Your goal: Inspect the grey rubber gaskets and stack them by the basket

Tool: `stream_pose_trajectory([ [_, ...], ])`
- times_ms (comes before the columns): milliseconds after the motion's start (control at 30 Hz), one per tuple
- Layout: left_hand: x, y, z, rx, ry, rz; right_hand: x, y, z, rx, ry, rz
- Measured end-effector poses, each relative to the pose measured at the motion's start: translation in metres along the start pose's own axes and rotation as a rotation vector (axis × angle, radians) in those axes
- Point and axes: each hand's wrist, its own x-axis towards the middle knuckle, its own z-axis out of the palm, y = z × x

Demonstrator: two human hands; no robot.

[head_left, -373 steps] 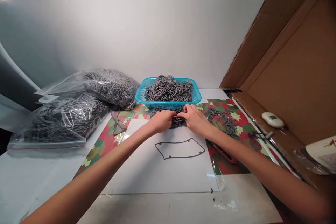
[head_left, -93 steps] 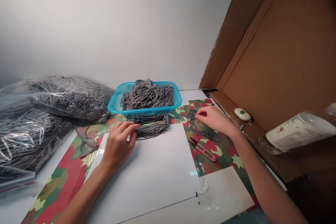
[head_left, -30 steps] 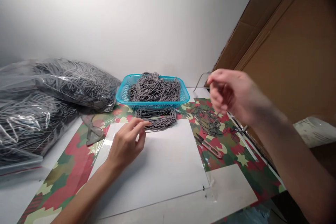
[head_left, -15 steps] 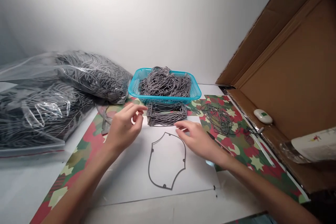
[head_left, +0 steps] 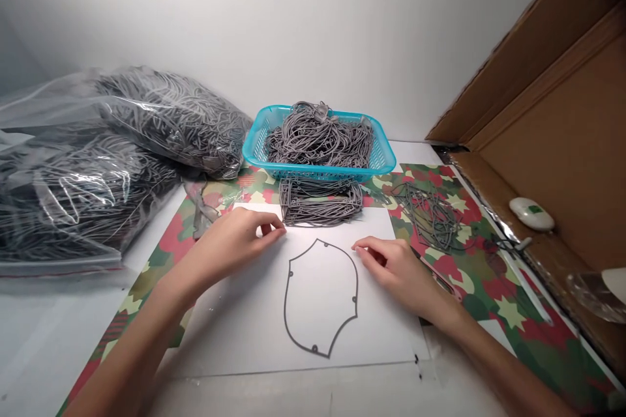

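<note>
A dark grey, shield-like outline with small round tabs (head_left: 286,303) lies on the white sheet (head_left: 235,332); I cannot tell whether it is drawn or a thin loose ring. To its upper left, my left hand (head_left: 244,234) is closed, thumb and fingertips together near the sheet, with nothing visible in them. My right hand (head_left: 396,267) is also closed just beyond the outline's upper right edge, and no object shows at its fingertips. Behind both hands is a flat stack of thin grey gasket-like frames (head_left: 323,212).
A blue basket (head_left: 317,174) heaped with grey loops stands behind the stack. Clear bags of grey strands (head_left: 83,202) fill the left. Loose grey pieces (head_left: 433,215) lie on the camouflage cloth (head_left: 508,313) at right. Cardboard (head_left: 548,78) rises beside a white oval object (head_left: 532,214).
Both hands have drawn back from the stack towards the outline, and their fingertips have come closer together. The camera view has shifted slightly; the outline looks unchanged.
</note>
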Motion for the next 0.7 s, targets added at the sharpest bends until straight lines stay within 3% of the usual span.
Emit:
stream_pose_trajectory([
  [233,0.000,-0.007,-0.006,-0.020,-0.036,-0.102,-0.002,0.002,0.006,-0.102,-0.012,0.004],
  [467,-0.001,-0.001,0.001,-0.077,-0.234,-0.157,-0.004,0.003,0.009,-0.148,-0.015,-0.016],
  [700,0.001,0.007,0.010,-0.104,-0.278,-0.153,-0.005,0.001,0.009,-0.186,-0.037,-0.024],
])
